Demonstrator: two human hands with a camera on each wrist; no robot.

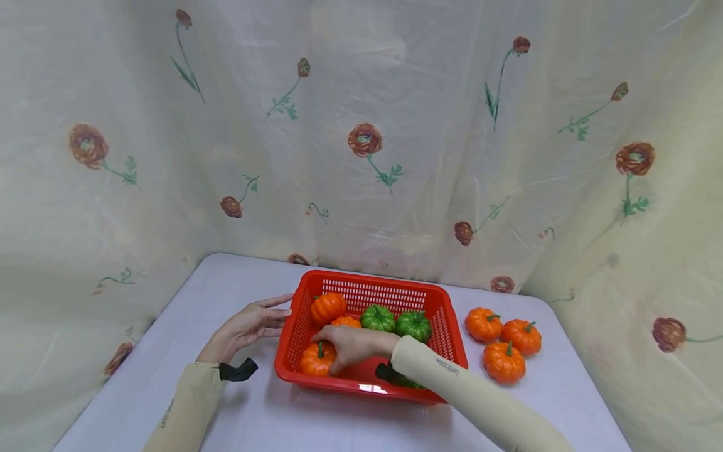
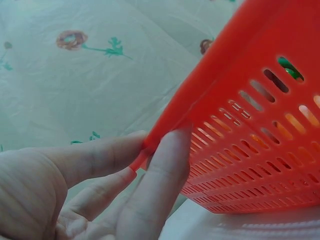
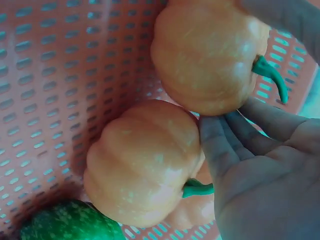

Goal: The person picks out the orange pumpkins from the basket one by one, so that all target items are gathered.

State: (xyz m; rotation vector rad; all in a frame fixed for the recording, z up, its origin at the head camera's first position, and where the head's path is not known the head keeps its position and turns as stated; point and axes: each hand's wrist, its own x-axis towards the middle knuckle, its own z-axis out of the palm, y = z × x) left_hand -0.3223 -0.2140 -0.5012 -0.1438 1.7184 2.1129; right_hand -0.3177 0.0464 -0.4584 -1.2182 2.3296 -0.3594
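A red plastic basket (image 1: 294, 342) with slotted walls stands on the table. My left hand (image 1: 248, 329) is at its left end, and in the left wrist view the thumb and a finger pinch the basket rim (image 2: 187, 92). Inside the basket, my right hand (image 1: 350, 345) grips a small orange pumpkin (image 1: 316, 361), its green stem showing; in the right wrist view thumb and fingers lie on opposite sides of this pumpkin (image 3: 205, 55). Another orange pumpkin (image 1: 329, 307) lies behind it, and a further orange pumpkin (image 1: 346, 321) is partly covered by the right hand.
Two green pumpkins (image 1: 378, 319) sit side by side in the basket's back; something green shows under the right wrist. Three orange pumpkins (image 1: 504, 363) are grouped on the table (image 1: 243, 276) right of the basket. A flowered curtain (image 1: 361, 207) hangs behind and at both sides.
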